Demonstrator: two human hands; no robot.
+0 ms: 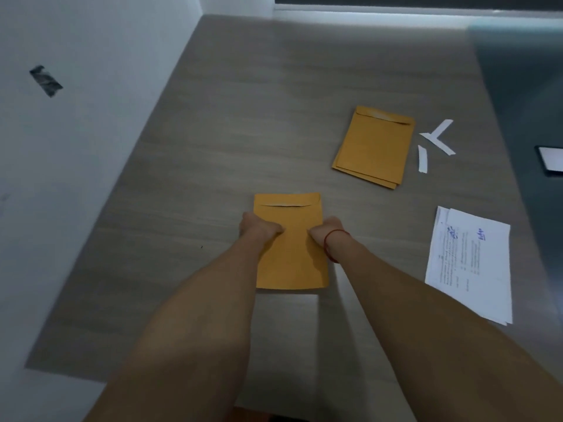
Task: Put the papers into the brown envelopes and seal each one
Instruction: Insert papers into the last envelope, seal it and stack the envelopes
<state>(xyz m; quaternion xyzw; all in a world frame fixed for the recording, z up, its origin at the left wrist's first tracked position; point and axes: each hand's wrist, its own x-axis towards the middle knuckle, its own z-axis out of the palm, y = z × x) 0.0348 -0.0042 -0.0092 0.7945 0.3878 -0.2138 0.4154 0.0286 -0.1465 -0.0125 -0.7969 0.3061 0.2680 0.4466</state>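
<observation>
Left hand (259,229) and right hand (327,231) grasp one envelope (291,257) at the near middle of the table (213,147).
Each pinches a side edge, thumb on top; a stack of envelopes (374,147) lies far right, papers (472,263) near right.

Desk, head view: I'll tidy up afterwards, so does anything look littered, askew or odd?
Three white strips lie scattered right of the envelope stack, two crossing; they look like peeled seal backings. The stack itself is slightly fanned. A scrap of dark tape sits crooked on the wall.
</observation>
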